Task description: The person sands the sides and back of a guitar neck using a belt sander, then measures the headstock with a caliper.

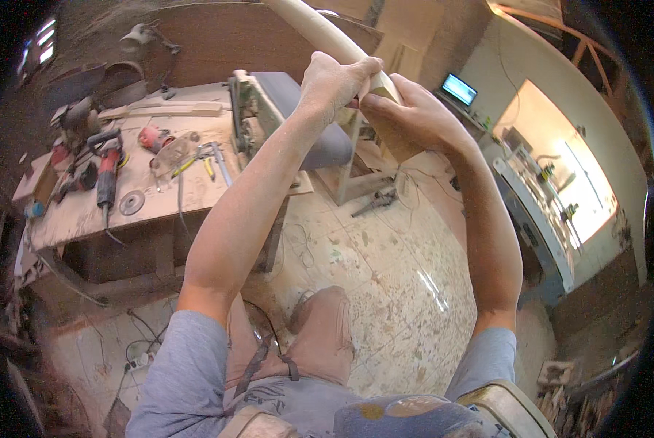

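Both my hands are raised in front of me on a long, pale, smooth-looking wooden piece, which runs up to the far left and out of view. My left hand is closed round it, thumb stretched along the wood. Close beside it, my right hand grips the near end, where the wood looks squared and a browner face shows below the palm. Some of its fingers are hidden. Just beyond my left forearm stands a machine with a grey, belt-like rounded surface.
On the dusty workbench at left lie a red-and-black angle grinder, a flat disc, yellow-handled pliers and wood strips. Cables and a dark tool lie on the tiled floor. A laptop stands far right.
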Demonstrator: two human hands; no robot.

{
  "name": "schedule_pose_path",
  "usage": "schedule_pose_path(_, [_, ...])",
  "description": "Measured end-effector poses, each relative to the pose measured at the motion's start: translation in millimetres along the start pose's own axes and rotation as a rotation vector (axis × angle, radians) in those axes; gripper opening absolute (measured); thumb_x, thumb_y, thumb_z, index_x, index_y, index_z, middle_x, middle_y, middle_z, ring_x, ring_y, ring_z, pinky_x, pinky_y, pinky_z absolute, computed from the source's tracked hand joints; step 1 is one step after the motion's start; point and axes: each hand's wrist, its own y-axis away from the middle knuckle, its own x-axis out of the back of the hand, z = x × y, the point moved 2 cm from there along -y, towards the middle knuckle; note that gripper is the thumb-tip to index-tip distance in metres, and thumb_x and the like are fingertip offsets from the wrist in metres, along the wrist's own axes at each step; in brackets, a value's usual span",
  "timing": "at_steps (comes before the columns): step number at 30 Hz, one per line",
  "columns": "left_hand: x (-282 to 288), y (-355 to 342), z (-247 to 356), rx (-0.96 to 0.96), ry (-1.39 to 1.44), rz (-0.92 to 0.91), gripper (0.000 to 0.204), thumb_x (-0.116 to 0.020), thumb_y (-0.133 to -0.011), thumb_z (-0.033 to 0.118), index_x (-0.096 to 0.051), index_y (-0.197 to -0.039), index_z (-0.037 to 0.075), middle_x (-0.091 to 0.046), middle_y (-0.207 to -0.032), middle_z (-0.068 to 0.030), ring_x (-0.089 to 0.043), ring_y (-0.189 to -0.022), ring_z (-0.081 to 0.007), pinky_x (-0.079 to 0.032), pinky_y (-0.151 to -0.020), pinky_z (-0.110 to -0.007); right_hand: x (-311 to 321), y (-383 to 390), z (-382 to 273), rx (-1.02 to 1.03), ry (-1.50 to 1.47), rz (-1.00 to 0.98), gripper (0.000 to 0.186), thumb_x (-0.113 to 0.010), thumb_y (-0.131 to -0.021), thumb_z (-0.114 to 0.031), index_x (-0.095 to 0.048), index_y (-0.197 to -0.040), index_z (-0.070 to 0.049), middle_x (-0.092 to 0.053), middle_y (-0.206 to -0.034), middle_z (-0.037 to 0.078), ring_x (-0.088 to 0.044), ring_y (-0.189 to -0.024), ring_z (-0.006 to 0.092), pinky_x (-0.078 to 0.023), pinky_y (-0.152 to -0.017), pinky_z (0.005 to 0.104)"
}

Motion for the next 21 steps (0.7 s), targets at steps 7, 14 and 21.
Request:
schedule_pose_path(7, [102.3,-57.5,-48.0,0.052,-0.462,0.073,0.064,-0.075,-0.082,0.058,-0.075,-0.096,-0.004,-0.070,-0.082,-0.0092,-0.069,-0.071,-0.0152,-0.058,-0.063,-0.028,-47.6,-107.5,20.9,0.066,0.055,0.051,0.056,-0.067,-0.084,-0.050,-0.070,-0.104,0.002,-0.072,-0.093,0.018,-0.071,-0.085,0.0278,-0.054,-0.079,0.0403])
schedule_pose_path(14, [208.5,0.3,-124.4,0.006,-0.301,0.377,0.059,-0.068,-0.089,0.052,-0.071,-0.117,0.000,-0.074,-0.100,-0.0166,-0.072,-0.086,-0.0225,-0.055,-0.080,-0.033,-83.7,-150.9,47.1,0.035,0.147,-0.011,0.057,-0.067,-0.082,-0.048,-0.070,-0.106,0.003,-0.072,-0.096,0.019,-0.071,-0.089,0.0283,-0.053,-0.083,0.0403])
schedule_pose_path(21, [253.3,101.0,-176.9,0.207,-0.092,0.478,0.044,-0.067,-0.097,0.036,-0.066,-0.123,0.001,-0.064,-0.097,-0.0059,-0.061,-0.067,-0.0093,-0.055,-0.061,-0.024,-105.2,-173.2,55.1,0.039,0.239,-0.015,0.059,-0.068,-0.080,-0.049,-0.070,-0.108,0.003,-0.072,-0.103,0.021,-0.069,-0.097,0.0314,-0.052,-0.086,0.0411])
